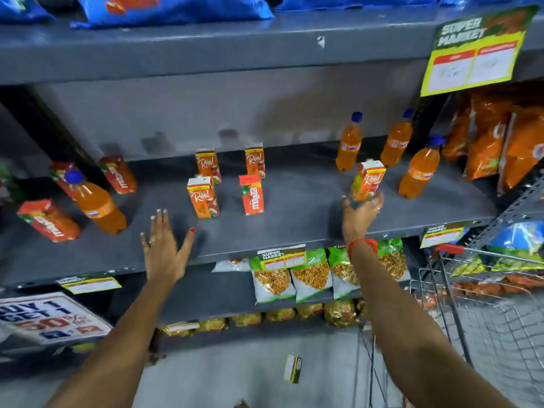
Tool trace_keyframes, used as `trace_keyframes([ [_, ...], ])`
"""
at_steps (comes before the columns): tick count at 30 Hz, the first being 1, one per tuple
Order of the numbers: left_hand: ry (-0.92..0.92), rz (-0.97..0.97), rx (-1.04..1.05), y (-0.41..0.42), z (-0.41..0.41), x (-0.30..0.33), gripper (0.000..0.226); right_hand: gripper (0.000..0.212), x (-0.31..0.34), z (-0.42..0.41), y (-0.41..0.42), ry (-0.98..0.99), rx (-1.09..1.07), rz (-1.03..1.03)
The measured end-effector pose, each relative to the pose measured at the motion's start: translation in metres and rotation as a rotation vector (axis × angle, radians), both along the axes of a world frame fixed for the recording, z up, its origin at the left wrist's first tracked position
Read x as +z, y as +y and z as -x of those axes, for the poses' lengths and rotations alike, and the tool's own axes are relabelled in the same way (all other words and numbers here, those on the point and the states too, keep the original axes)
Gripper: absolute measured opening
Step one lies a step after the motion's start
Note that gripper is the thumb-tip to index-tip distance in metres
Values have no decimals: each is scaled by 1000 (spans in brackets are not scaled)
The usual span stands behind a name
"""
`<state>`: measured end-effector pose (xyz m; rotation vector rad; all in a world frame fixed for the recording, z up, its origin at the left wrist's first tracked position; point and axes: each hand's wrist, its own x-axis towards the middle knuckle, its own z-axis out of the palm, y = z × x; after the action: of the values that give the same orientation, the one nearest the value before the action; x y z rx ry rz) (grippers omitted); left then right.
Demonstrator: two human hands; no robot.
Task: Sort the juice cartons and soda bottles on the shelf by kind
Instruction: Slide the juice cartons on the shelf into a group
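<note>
**Head view: right hand reaching for the stray carton among the bottles**

Head view, from the left: two red Maaza cartons (117, 174) stand at the back of the grey shelf (294, 231), a third (48, 220) sits tilted near the front, and a lone soda bottle (98, 201) stands among them, out of place. The left hand (163, 248) hovers over bare shelf just right of that bottle, its grip spread wide and holding nothing. Mid-shelf stand three Real cartons (203, 197) with one Maaza carton (250, 194) mixed in. Further right, the right hand (363, 214) reaches up under a Real carton (368, 181) that leans among three soda bottles (421, 172); its fingers are apart, at the carton's base, and whether they already touch it cannot be told.

Sorting looks barely begun: kinds are still mixed at both ends. The step in hand appears to be pulling this carton out of the bottle group. That calls for closing around its lower half without knocking the bottle just beside it, then carrying it left to the other Real cartons. The left bottle likely needs moving right.
</note>
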<state>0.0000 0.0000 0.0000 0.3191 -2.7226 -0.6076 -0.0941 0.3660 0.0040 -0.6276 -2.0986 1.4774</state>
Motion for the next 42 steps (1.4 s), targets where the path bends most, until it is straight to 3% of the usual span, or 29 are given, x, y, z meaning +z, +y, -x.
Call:
trace_keyframes([
  [4,-151,88,14,-17,6,-14,72,88,2,26,15,30,-80,84],
  [6,-182,186,-1,-17,11,-16,71,74,-1,35,19,50,-109,124],
  [9,-193,237,3,-19,13,-17,73,51,-8,42,19,71,-179,146],
  [16,-188,242,8,-19,11,-19,74,46,-11,19,-14,159,-175,194],
  [23,-175,247,0,-19,8,-18,81,50,-12,-46,-115,196,108,310],
  [29,-190,254,-43,-25,4,-22,74,46,-17,-70,-193,119,392,141],
  [36,-85,277,-38,-27,4,-28,77,46,-8,-66,-229,125,432,81],
  [39,-82,275,-47,-26,1,-31,74,40,-9,-68,-219,192,496,283],
  [42,-74,279,-48,-27,1,-30,70,30,-8,-60,-206,253,283,425],
])
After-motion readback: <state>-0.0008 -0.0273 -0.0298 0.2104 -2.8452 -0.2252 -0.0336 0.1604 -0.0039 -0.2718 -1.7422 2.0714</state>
